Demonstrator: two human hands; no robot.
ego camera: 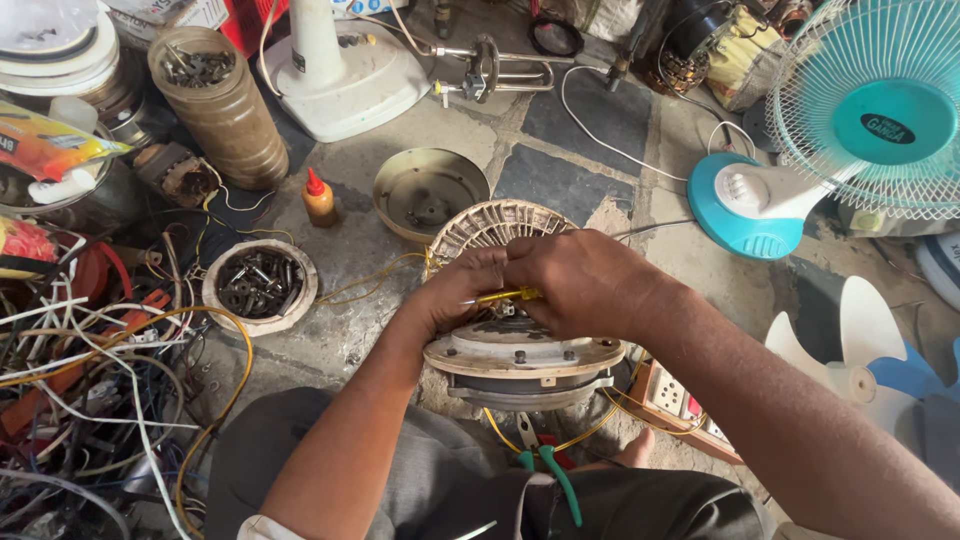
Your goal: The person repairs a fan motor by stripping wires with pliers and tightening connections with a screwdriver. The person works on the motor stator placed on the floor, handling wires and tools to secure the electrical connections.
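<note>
My left hand (455, 300) and right hand (585, 280) meet over the fan motor (520, 350) on the floor between my knees — together pinching a thin yellow wire (500, 296). The cover plate (428, 190) already lies off beside it — the winding (480, 225) is bare, the wiring seemingly unfinished.

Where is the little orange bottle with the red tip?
In the head view, the orange bottle stands on the floor up and left of the hands, between the tall brown can of screws and the round metal dish.
</note>
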